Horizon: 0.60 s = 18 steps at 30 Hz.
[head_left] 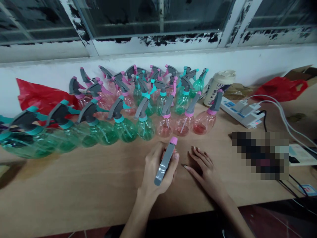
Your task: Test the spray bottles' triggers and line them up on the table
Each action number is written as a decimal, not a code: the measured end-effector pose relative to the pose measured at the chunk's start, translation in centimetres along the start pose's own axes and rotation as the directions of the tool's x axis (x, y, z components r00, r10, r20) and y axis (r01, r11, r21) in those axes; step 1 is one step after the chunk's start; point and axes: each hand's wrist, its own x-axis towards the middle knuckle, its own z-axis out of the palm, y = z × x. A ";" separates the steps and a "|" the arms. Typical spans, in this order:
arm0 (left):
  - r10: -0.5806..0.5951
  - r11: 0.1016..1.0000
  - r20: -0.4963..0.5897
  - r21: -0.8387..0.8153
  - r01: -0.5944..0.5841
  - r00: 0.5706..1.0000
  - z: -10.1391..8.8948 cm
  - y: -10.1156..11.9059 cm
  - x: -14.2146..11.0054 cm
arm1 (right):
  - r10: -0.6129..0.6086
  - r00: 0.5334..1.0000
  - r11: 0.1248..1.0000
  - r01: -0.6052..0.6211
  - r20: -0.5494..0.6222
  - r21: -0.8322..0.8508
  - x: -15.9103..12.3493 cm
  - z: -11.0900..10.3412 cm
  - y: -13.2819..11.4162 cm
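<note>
My left hand (158,168) is wrapped round a spray bottle (165,163) with a grey trigger head and pink nozzle tip. Most of that bottle's body is hidden by my fingers. To its right my right hand (204,165) rests on the tabletop, fingers spread, holding nothing. Just beyond my hands stand spray bottles with pink collars and clear pinkish bodies, such as the pink spray bottle (182,127). Left of them runs a row of green ones with teal collars, among them the green spray bottle (125,129). Several more pink and green bottles crowd behind.
At the back right are a paper coffee cup (219,87), a white power strip (242,112) with plugs and cables, and a red plastic bag (279,88). Another red bag (42,97) lies at the left. The wooden table (99,191) ends in front of me.
</note>
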 end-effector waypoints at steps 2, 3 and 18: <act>-0.023 1.000 0.009 0.003 0.023 1.000 0.0 0.0 0.0 | 0.001 1.000 1.000 -0.001 -0.001 0.002 0.0 0.0 0.0; -0.025 1.000 0.016 0.003 0.025 1.000 0.0 0.1 0.0 | 0.003 1.000 1.000 -0.003 -0.005 0.006 0.0 0.0 0.0; 0.068 0.997 -0.023 -0.020 -0.069 0.997 0.5 -0.6 -0.2 | 0.036 0.999 0.999 -0.036 0.000 0.039 0.1 -0.1 -0.1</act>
